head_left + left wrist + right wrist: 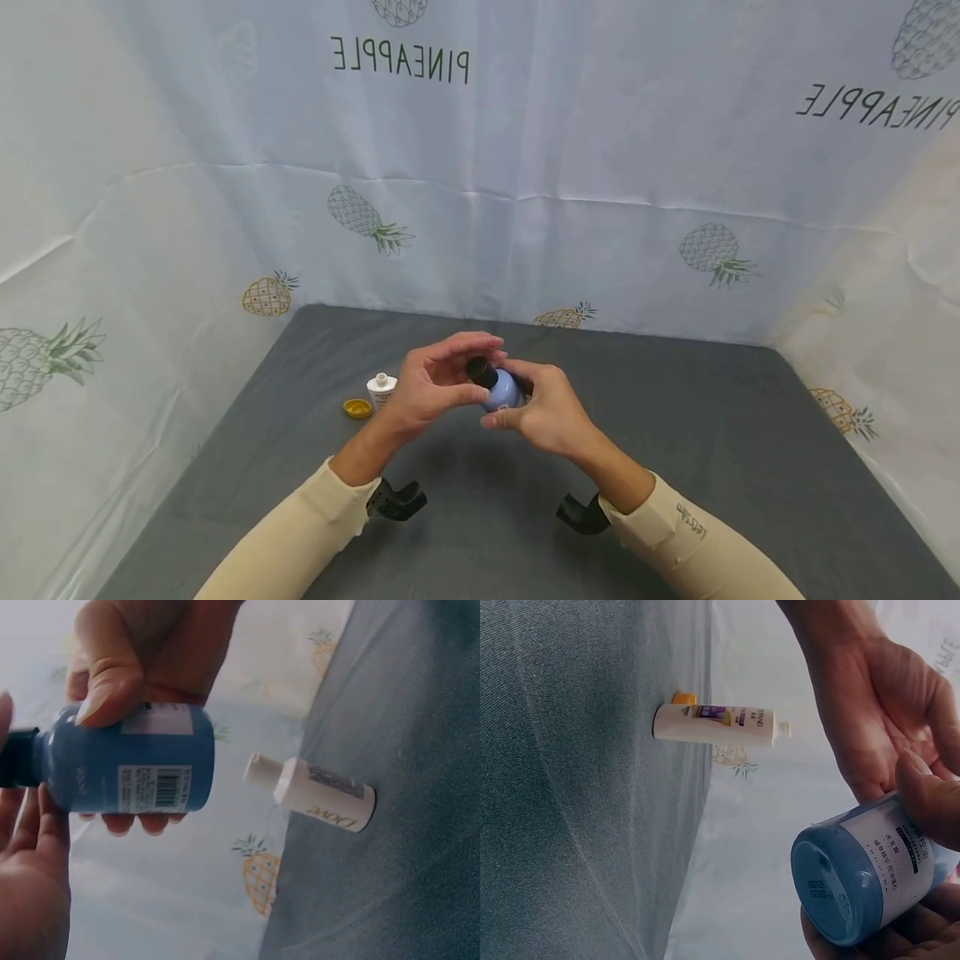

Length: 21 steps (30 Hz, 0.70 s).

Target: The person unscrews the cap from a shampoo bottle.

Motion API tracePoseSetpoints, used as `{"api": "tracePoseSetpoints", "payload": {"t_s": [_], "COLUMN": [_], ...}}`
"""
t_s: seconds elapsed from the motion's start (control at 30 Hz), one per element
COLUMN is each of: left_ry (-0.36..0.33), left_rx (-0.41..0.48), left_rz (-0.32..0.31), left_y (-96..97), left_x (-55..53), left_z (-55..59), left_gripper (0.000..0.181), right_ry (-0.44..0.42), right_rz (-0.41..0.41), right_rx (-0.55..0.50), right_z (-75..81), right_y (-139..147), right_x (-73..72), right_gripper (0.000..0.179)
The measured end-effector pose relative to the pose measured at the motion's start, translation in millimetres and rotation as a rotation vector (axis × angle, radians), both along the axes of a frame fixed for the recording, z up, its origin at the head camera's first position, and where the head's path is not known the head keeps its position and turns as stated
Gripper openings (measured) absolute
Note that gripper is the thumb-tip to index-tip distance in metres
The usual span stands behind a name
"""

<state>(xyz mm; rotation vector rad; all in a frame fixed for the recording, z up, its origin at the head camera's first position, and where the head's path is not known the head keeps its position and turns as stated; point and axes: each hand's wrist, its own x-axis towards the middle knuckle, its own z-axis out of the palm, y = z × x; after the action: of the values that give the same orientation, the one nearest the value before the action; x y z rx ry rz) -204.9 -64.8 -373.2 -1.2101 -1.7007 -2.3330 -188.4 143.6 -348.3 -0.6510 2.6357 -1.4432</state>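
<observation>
My right hand (551, 408) grips a blue shampoo bottle (504, 392) round its body, thumb on one side and fingers under the other. The bottle is tilted above the table, its black cap (481, 372) towards my left hand (423, 387). Around the cap end, my left hand has its thumb in front and its relaxed fingers arched behind. In the left wrist view, the left fingertips (51, 825) touch the bottle near its neck. A barcode label (155, 789) shows there. The bottle's round base (826, 892) faces the right wrist camera.
An uncapped white bottle (716, 724) stands on the grey tabletop (712, 467), a yellow cap (357, 408) lying beside it. A white Dove bottle (326, 795) stands on the table in the left wrist view. Pineapple-print curtains (615, 150) enclose the table's back and sides.
</observation>
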Motion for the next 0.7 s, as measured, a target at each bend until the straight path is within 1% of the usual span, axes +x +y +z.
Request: {"api": "tracePoseSetpoints", "payload": {"t_s": [0.07,0.1,0.17,0.23,0.33,0.4,0.43,0.47,0.53,0.57,0.63,0.7], "left_ry": [0.002,0.000,-0.021,-0.044,-0.077,-0.088,-0.099,-0.097,-0.087,-0.074,-0.052,-0.041], "left_rx": [0.002,-0.001,-0.013,-0.029,-0.043,-0.052,-0.053,-0.056,-0.059,-0.055,-0.041,-0.027], "left_rz": [-0.034,-0.036,-0.011,0.034,0.086,0.109,0.112,0.111,0.088,0.064,0.012,-0.025], "left_y": [-2.5,-3.4,-5.0,-5.5,-4.4,-3.1,-2.4,-2.0,-1.7,-2.1,-3.4,-4.7], "left_x": [-0.1,0.1,0.7,1.3,2.3,2.7,2.9,3.0,3.2,3.2,3.2,3.0], "left_z": [-0.4,-0.4,-0.1,0.7,1.8,2.2,2.3,2.0,1.5,1.0,0.0,-0.5], "left_gripper": [0.055,0.054,0.050,0.046,0.042,0.044,0.046,0.050,0.056,0.058,0.059,0.058], "right_ry": [-0.004,-0.010,-0.010,-0.012,-0.004,-0.002,0.000,-0.001,-0.004,-0.001,0.004,0.002], "right_rz": [0.004,0.002,0.005,0.005,0.011,0.015,0.016,0.013,0.009,0.011,0.017,0.024], "right_rx": [-0.002,-0.003,-0.001,0.001,0.007,0.009,0.008,0.007,0.002,-0.001,-0.007,-0.010], "right_z": [-0.3,-0.2,-0.3,-0.5,-1.9,-2.9,-3.6,-3.9,-4.2,-4.4,-4.5,-4.3], "right_y": [0.5,0.4,0.5,0.1,-0.5,-1.2,-1.2,-1.4,-1.5,-1.3,-1.0,-0.6], "right_x": [0.3,0.4,0.8,0.8,0.3,-0.1,-0.3,-0.3,-0.2,-0.1,-0.1,-0.1], "right_gripper": [0.072,0.074,0.074,0.074,0.067,0.066,0.066,0.066,0.068,0.068,0.069,0.070]}}
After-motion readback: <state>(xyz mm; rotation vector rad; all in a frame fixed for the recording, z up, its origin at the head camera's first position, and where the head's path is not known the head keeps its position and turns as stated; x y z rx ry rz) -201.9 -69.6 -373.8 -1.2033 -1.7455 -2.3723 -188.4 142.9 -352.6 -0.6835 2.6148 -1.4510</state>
